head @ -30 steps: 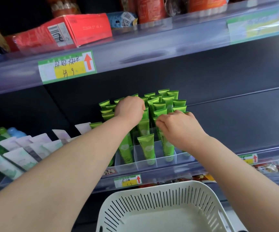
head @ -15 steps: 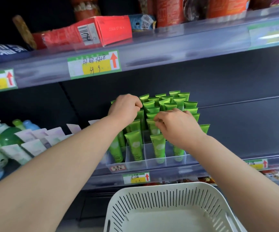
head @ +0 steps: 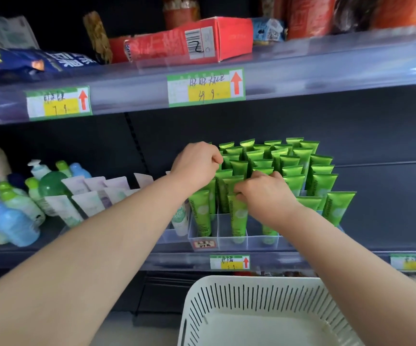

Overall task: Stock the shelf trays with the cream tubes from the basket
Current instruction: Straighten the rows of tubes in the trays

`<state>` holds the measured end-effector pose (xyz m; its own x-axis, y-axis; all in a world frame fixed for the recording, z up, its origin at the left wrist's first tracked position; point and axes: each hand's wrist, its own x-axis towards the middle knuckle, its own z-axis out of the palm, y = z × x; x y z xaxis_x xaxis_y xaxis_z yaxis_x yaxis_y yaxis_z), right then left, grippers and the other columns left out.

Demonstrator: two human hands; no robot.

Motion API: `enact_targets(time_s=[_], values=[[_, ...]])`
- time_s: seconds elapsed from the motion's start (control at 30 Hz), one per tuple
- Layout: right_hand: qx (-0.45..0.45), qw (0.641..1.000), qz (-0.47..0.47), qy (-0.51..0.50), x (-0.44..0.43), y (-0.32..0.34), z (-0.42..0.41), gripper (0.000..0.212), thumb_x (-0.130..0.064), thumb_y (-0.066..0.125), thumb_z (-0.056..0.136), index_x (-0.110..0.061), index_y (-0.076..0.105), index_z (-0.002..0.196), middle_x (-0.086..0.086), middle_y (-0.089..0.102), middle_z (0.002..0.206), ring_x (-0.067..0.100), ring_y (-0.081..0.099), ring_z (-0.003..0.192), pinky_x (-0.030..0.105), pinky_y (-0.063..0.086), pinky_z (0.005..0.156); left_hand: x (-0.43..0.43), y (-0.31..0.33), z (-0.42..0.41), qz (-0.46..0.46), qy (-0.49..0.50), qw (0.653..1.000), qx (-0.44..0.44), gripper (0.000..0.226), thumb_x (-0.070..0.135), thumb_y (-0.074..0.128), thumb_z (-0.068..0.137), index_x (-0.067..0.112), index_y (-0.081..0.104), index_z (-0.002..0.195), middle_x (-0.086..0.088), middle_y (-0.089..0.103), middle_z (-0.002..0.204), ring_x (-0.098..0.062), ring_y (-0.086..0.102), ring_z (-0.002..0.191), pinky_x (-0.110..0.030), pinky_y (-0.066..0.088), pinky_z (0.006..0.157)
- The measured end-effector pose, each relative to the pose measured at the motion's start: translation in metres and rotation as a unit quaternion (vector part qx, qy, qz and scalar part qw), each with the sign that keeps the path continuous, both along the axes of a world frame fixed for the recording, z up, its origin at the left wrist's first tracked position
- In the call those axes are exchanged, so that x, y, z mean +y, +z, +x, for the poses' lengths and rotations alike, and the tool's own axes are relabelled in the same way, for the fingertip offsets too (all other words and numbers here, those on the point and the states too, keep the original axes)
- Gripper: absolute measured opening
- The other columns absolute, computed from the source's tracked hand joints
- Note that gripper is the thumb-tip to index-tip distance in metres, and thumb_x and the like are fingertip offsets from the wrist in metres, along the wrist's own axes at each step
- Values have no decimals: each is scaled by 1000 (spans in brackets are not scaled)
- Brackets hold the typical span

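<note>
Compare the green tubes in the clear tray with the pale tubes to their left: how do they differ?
The green tubes are bright green; the pale tubes are whitish. The green tubes stand nearly upright, caps down, in divided clear tray slots; the pale tubes lean back at a slant. Both hands, left hand and right hand, are on the green tubes; the pale tubes are untouched. Both kinds show flat crimped ends upward.

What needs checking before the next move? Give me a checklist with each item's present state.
1. Basket out of tubes: ok for the part in view; no tube shows inside.
2. Green tubes upright in the clear tray: ok, all stand crimp up.
3. Left hand free: cannot tell, fingers curled at the back rows.
4. Right hand free: cannot tell, fingers among the front tubes.
5. Empty front slots: cannot tell, the right hand's arm hides some.
</note>
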<state>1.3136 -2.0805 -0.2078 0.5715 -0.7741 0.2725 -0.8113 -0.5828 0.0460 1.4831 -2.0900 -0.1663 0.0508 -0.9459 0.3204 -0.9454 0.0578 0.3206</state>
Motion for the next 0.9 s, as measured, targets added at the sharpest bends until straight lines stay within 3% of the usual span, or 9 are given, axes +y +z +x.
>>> enact_targets(time_s=[0.13, 0.27, 0.43, 0.57, 0.7, 0.8, 0.9], values=[[23, 998, 57, 9, -1, 3, -3, 18, -24, 46, 95, -26, 62, 104, 0, 64, 92, 22, 47, 108, 38, 28, 77, -2, -8, -9, 16, -10, 1000, 6, 18, 16, 63, 89, 28, 74, 96, 8, 69, 104, -15, 63, 97, -29, 50, 82], [5, 990, 139, 11, 2, 7, -13, 35, -47, 36, 97, -27, 61, 113, -1, 65, 105, 21, 44, 113, 45, 33, 93, -3, -16, -18, 42, -19, 998, -29, 16, 23, 65, 90, 28, 72, 104, 8, 68, 106, -15, 62, 98, -29, 49, 82], [-51, 996, 72, 2, 2, 7, -33, 33, -38, 28, 101, -23, 58, 106, -3, 65, 95, 24, 51, 101, 37, 34, 78, -7, -19, -29, 90, -20, 991, -100, 20, 27, 64, 92, 26, 70, 111, 4, 66, 109, -19, 59, 97, -30, 45, 77], [-72, 996, 58, -22, -2, 7, -38, 27, -17, 41, 95, -25, 56, 116, -2, 67, 102, 26, 51, 105, 39, 39, 82, -11, -17, -33, 92, -13, 989, -112, 15, 23, 62, 94, 26, 71, 105, 6, 67, 104, -16, 55, 88, -29, 42, 74], [-86, 995, 44, -25, -3, 4, -36, 32, -11, 44, 91, -25, 55, 118, -1, 68, 102, 26, 51, 105, 38, 35, 78, -12, -12, -33, 112, -12, 984, -136, 15, 25, 57, 95, 29, 71, 100, 7, 65, 101, -18, 56, 92, -30, 42, 74], [-91, 995, 30, -24, -5, 1, -33, 30, -11, 45, 90, -24, 57, 114, -2, 67, 99, 25, 52, 101, 36, 30, 73, -12, -9, -32, 116, 2, 988, -106, 28, 33, 47, 98, 22, 66, 79, 3, 63, 87, -24, 57, 85, -32, 41, 70], [-92, 995, 24, -25, -7, -1, -33, 27, -13, 46, 90, -25, 57, 112, -3, 67, 98, 23, 52, 100, 35, 30, 72, -16, -5, -28, 52, 24, 996, -71, 21, 29, 49, 97, 29, 67, 88, 5, 65, 95, -25, 57, 100, -32, 43, 75]])
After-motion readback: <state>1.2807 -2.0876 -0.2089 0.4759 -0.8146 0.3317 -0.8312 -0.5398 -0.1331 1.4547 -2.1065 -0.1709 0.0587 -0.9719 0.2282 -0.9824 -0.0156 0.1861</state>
